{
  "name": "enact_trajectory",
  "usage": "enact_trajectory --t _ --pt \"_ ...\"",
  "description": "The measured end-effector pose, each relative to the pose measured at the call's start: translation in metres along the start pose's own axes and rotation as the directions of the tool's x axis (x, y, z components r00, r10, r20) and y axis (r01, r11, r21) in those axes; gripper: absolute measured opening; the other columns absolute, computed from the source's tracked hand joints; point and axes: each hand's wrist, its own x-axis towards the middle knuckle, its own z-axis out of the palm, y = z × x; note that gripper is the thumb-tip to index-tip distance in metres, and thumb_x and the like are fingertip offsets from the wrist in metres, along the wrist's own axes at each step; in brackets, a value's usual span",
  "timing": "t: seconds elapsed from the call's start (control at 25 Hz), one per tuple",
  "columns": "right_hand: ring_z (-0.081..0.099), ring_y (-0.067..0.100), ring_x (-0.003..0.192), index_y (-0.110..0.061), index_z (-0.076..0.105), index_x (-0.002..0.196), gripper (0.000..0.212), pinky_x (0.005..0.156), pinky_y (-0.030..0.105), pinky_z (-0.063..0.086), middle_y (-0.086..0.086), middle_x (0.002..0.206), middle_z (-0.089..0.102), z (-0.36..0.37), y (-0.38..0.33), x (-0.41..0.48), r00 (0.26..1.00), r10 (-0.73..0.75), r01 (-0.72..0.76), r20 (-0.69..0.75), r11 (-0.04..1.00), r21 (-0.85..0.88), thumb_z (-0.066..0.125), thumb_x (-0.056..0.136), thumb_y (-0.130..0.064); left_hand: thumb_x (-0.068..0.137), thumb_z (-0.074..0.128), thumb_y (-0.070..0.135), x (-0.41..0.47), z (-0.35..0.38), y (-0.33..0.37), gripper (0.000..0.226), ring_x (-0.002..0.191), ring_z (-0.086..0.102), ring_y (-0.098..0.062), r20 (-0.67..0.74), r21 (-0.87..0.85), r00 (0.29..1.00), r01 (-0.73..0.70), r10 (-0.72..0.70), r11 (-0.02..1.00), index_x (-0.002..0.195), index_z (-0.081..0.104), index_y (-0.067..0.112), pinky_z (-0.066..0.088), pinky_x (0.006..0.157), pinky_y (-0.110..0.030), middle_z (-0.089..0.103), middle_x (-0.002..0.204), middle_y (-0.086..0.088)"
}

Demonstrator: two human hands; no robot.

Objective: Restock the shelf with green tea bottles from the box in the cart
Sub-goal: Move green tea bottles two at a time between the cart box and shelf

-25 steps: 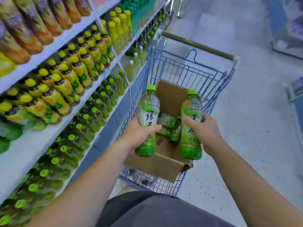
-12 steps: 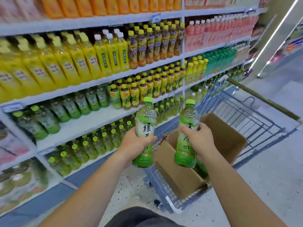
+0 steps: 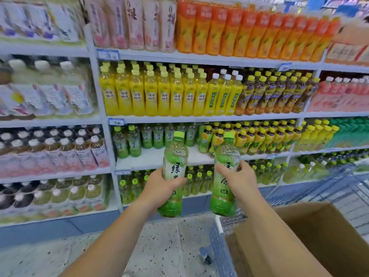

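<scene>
Green tea bottles, two of them, clear plastic with light green caps and green labels, stand upright in the air in front of the white store shelf. The left hand is wrapped tight around the middle of the left green tea bottle. The right hand is wrapped tight around the middle of the right green tea bottle. The two bottles are near each other but do not touch.

Both bottles are just in front of the shelf board, which has a bare white patch between them. At the back of that board, to the left, stands a small row of the same kind of green bottles. To the right on the same board sit many bottles with yellow caps and yellow labels. The board above holds tall yellow bottles.

Below the shelf and to the right, an open brown cardboard box sits in the blue wire cart. The cart stands on the speckled floor, close to the shelf. The right arm reaches over the box.
</scene>
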Motion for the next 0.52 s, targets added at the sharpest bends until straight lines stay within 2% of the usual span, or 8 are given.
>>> enact_trajectory --t 0.08,0.16,0.24,0.28,0.32,0.4,0.44,0.52 --pt "0.062 0.029 0.114 -0.02 0.046 0.146 0.087 0.094 0.053 0.055 0.003 0.136 0.058 0.04 -0.008 0.011 0.998 -0.019 0.02 0.052 1.0 -0.013 0.082 0.073 -0.052 0.077 0.085 0.031 0.013 -0.034 -0.004 0.03 0.069 0.073 -0.005 -0.059 0.015 0.998 -0.008 0.009 1.0 0.101 0.066 0.029 0.056 0.056 -0.026 0.076 0.081 0.014" --pt "0.055 0.031 0.126 -0.021 0.037 0.154 0.097 0.099 0.053 0.052 0.003 0.148 0.05 0.08 -0.013 0.025 0.997 -0.032 0.033 0.077 0.999 -0.02 0.082 0.075 -0.052 0.077 0.085 0.03 0.03 -0.067 -0.007 0.034 0.07 0.073 -0.006 -0.114 0.021 0.993 -0.005 0.007 1.0 0.102 0.063 0.03 0.058 0.059 -0.029 0.076 0.082 0.013" --pt "0.053 0.03 0.13 -0.021 0.035 0.155 0.099 0.1 0.052 0.051 0.002 0.152 0.047 0.115 -0.018 0.04 0.996 -0.023 0.027 0.091 0.998 -0.05 0.082 0.074 -0.053 0.076 0.084 0.029 0.049 -0.098 -0.01 0.036 0.07 0.072 -0.005 -0.165 0.038 0.986 -0.007 0.013 0.999 0.104 0.062 0.031 0.056 0.056 -0.023 0.075 0.085 0.01" --pt "0.056 0.03 0.126 -0.023 0.042 0.151 0.092 0.099 0.053 0.052 0.002 0.148 0.052 0.13 -0.019 0.047 0.994 -0.015 0.022 0.105 0.997 -0.069 0.082 0.073 -0.054 0.076 0.084 0.03 0.057 -0.111 -0.011 0.035 0.069 0.071 -0.003 -0.187 0.053 0.982 -0.007 0.017 0.999 0.103 0.062 0.032 0.053 0.054 -0.019 0.075 0.085 0.01" --pt "0.062 0.028 0.116 -0.027 0.052 0.139 0.078 0.094 0.053 0.055 0.001 0.136 0.06 0.142 -0.019 0.054 0.993 -0.003 0.014 0.121 0.996 -0.083 0.082 0.072 -0.054 0.076 0.084 0.029 0.064 -0.121 -0.012 0.034 0.067 0.07 -0.002 -0.208 0.066 0.978 -0.008 0.021 0.998 0.102 0.063 0.031 0.051 0.051 -0.016 0.075 0.084 0.011" --pt "0.067 0.012 0.088 -0.034 0.058 0.103 0.044 0.076 0.045 0.06 -0.011 0.1 0.066 0.17 -0.018 0.073 0.992 0.013 0.002 0.128 0.994 -0.11 0.083 0.072 -0.052 0.074 0.086 0.029 0.086 -0.144 -0.017 0.033 0.069 0.07 -0.001 -0.235 0.101 0.972 -0.002 0.026 0.995 0.1 0.065 0.03 0.052 0.051 -0.016 0.075 0.082 0.013" --pt "0.065 0.003 0.077 -0.036 0.056 0.093 0.038 0.067 0.036 0.057 -0.019 0.087 0.063 0.182 -0.017 0.084 0.991 0.013 0.002 0.131 0.993 -0.115 0.084 0.072 -0.05 0.073 0.086 0.029 0.097 -0.153 -0.02 0.034 0.07 0.071 -0.002 -0.244 0.116 0.97 0.009 0.02 0.993 0.099 0.065 0.03 0.055 0.054 -0.019 0.075 0.083 0.015" --pt "0.068 0.001 0.073 -0.037 0.061 0.091 0.035 0.064 0.033 0.056 -0.016 0.081 0.07 0.206 -0.011 0.106 0.989 0.031 -0.015 0.147 0.994 -0.109 0.085 0.068 -0.049 0.066 0.087 0.036 0.12 -0.166 -0.028 0.04 0.075 0.072 -0.005 -0.273 0.139 0.962 0.033 0.006 0.99 0.1 0.066 0.031 0.06 0.066 -0.03 0.075 0.085 0.018"
